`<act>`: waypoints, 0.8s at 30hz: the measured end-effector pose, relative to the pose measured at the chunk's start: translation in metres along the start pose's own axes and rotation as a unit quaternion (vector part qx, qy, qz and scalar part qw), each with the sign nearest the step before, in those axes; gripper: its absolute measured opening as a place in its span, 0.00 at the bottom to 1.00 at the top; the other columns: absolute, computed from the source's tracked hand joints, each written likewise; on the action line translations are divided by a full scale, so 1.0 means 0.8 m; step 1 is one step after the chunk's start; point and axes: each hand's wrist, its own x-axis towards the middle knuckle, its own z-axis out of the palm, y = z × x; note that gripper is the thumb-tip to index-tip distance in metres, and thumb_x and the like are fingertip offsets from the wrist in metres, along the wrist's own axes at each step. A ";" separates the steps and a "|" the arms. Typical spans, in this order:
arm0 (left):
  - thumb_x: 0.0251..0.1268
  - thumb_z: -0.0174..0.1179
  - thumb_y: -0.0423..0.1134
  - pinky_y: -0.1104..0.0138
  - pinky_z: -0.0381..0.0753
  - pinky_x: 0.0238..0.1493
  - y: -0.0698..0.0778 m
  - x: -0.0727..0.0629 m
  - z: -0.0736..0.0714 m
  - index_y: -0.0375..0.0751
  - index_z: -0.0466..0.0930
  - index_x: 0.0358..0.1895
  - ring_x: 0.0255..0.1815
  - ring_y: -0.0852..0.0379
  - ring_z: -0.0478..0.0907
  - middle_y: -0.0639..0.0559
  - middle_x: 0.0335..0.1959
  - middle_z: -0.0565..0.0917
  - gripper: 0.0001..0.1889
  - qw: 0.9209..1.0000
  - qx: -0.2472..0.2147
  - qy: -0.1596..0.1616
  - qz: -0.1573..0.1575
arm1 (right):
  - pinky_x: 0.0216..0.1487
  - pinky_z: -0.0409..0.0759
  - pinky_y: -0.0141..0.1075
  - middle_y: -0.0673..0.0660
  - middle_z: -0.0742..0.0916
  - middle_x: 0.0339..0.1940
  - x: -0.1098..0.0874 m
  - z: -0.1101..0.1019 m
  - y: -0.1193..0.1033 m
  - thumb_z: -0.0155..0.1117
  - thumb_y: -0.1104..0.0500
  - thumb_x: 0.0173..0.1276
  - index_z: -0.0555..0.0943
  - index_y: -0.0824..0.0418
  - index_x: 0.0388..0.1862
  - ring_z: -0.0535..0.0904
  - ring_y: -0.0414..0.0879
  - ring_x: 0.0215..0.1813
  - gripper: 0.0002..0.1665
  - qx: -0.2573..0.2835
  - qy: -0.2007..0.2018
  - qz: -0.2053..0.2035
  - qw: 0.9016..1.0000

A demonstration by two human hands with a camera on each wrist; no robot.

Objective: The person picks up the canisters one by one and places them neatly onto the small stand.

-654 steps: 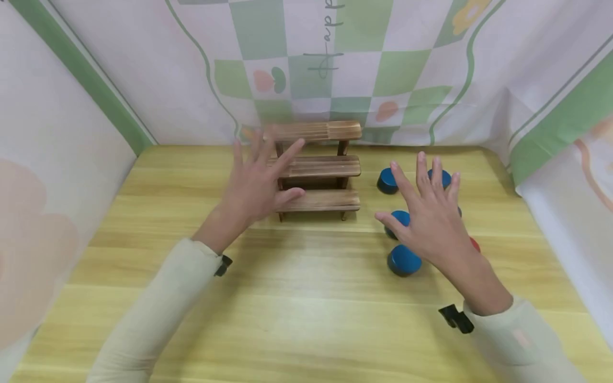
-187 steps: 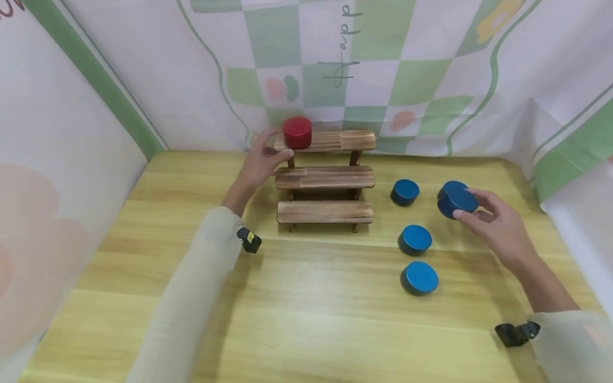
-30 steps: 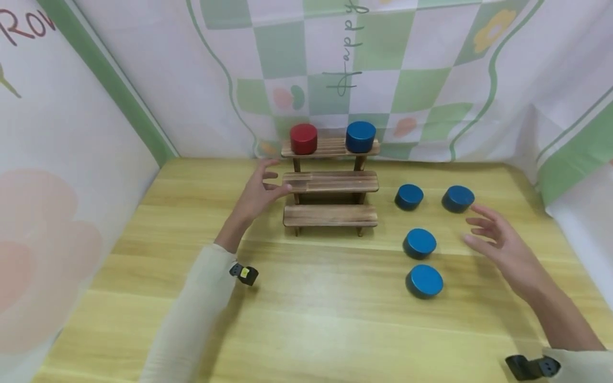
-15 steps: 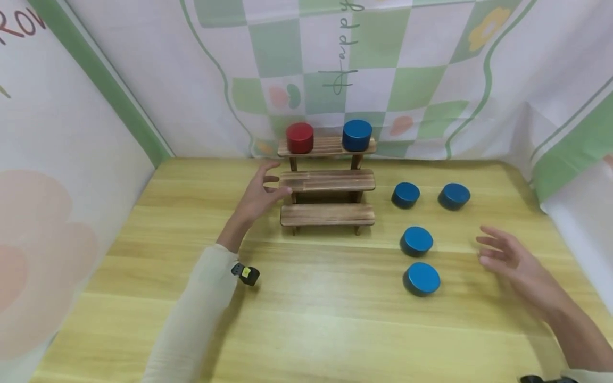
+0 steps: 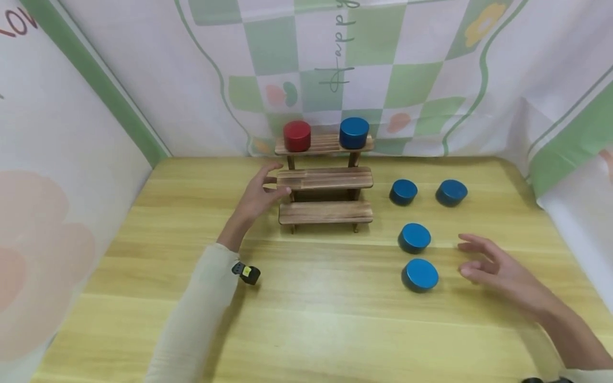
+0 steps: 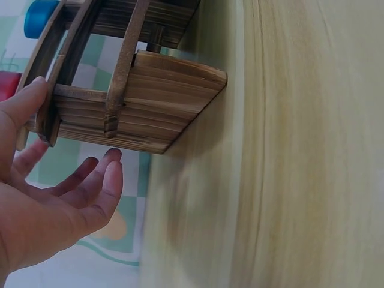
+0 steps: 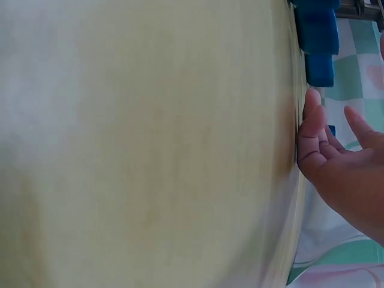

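Note:
A three-step wooden stand (image 5: 325,211) stands at the back of the table. A red cylinder (image 5: 297,136) sits at the left of its top step, a blue cylinder (image 5: 354,133) at the right. My left hand (image 5: 256,197) is at the middle step's left end, thumb in front of it and the other fingers loosely bent; whether it touches is unclear. Right of the stand lie a small blue cylinder (image 5: 403,192), another at the back right (image 5: 452,192), and two larger ones nearer, the middle one (image 5: 414,238) and the front one (image 5: 420,275). My right hand (image 5: 498,271) hovers to their right, holding nothing.
A checked cloth (image 5: 321,64) hangs right behind the stand, and white cloth walls close off the left and right. The wooden tabletop (image 5: 306,319) runs toward the front. A black clip (image 5: 246,273) sits on the left sleeve.
Since 6.2 s ago a blue cylinder has come onto the top step and the left hand has lowered. Lately the right hand has drawn back from the back-right cylinder, then shifted slightly left.

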 end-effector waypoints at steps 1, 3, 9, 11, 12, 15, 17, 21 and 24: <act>0.66 0.67 0.37 0.46 0.78 0.55 -0.006 0.003 0.000 0.49 0.64 0.74 0.61 0.40 0.71 0.35 0.66 0.68 0.35 1.000 -0.001 0.001 0.003 | 0.44 0.80 0.31 0.43 0.71 0.65 0.001 0.002 -0.002 0.57 0.69 0.75 0.55 0.55 0.80 0.80 0.37 0.51 0.40 0.000 -0.001 -0.001 1.000; 0.66 0.67 0.37 0.46 0.78 0.55 -0.007 0.003 0.000 0.49 0.64 0.75 0.62 0.39 0.71 0.36 0.67 0.67 0.35 1.000 0.002 0.001 0.003 | 0.44 0.80 0.31 0.44 0.71 0.65 0.002 0.006 -0.005 0.58 0.69 0.74 0.55 0.56 0.80 0.81 0.40 0.49 0.40 -0.003 -0.005 -0.001 1.000; 0.68 0.66 0.40 0.45 0.79 0.53 -0.009 0.002 0.002 0.47 0.65 0.74 0.59 0.36 0.73 0.39 0.71 0.66 0.32 1.000 0.017 0.001 -0.001 | 0.43 0.80 0.30 0.46 0.73 0.65 0.007 0.021 -0.014 0.65 0.71 0.69 0.57 0.63 0.77 0.82 0.44 0.44 0.42 -0.010 -0.010 -0.026 1.000; 0.68 0.65 0.40 0.46 0.79 0.52 -0.010 0.002 0.002 0.47 0.65 0.74 0.58 0.36 0.74 0.38 0.70 0.66 0.32 1.000 0.017 0.001 -0.002 | 0.43 0.81 0.30 0.51 0.73 0.65 0.010 0.027 -0.017 0.68 0.70 0.67 0.58 0.66 0.76 0.82 0.46 0.43 0.43 -0.017 -0.012 -0.032 0.999; 0.69 0.65 0.40 0.46 0.79 0.52 -0.011 0.003 0.001 0.47 0.65 0.74 0.57 0.36 0.74 0.38 0.70 0.66 0.32 1.000 0.017 0.001 -0.003 | 0.44 0.81 0.30 0.54 0.73 0.66 0.011 0.030 -0.019 0.69 0.69 0.65 0.59 0.67 0.76 0.82 0.46 0.42 0.44 -0.023 -0.014 -0.036 0.999; 0.69 0.65 0.39 0.45 0.80 0.51 -0.012 0.002 0.002 0.47 0.65 0.74 0.55 0.36 0.76 0.35 0.68 0.67 0.32 1.000 0.007 0.000 -0.006 | 0.43 0.81 0.31 0.59 0.73 0.66 0.015 0.040 -0.026 0.72 0.66 0.64 0.61 0.65 0.75 0.82 0.47 0.41 0.44 -0.025 -0.018 -0.029 0.999; 0.69 0.65 0.39 0.46 0.80 0.51 -0.012 0.002 0.002 0.47 0.65 0.74 0.54 0.36 0.76 0.34 0.67 0.68 0.32 1.000 0.001 -0.001 -0.008 | 0.42 0.82 0.31 0.57 0.74 0.66 0.017 0.047 -0.030 0.73 0.66 0.63 0.62 0.65 0.74 0.81 0.47 0.40 0.44 -0.016 -0.021 -0.029 0.999; 0.70 0.65 0.39 0.46 0.81 0.51 -0.013 0.002 0.002 0.49 0.65 0.73 0.55 0.36 0.76 0.34 0.67 0.67 0.31 1.000 -0.003 -0.003 -0.007 | 0.38 0.81 0.32 0.51 0.77 0.62 0.020 0.057 -0.035 0.74 0.68 0.62 0.64 0.67 0.72 0.79 0.47 0.38 0.42 -0.001 -0.024 -0.031 0.999; 0.70 0.65 0.40 0.46 0.80 0.51 -0.014 0.003 0.002 0.49 0.66 0.73 0.55 0.36 0.76 0.35 0.68 0.67 0.31 1.000 -0.002 -0.006 -0.006 | 0.36 0.80 0.33 0.54 0.80 0.55 0.021 0.062 -0.038 0.74 0.67 0.61 0.66 0.67 0.70 0.78 0.47 0.37 0.41 -0.006 -0.032 -0.026 0.999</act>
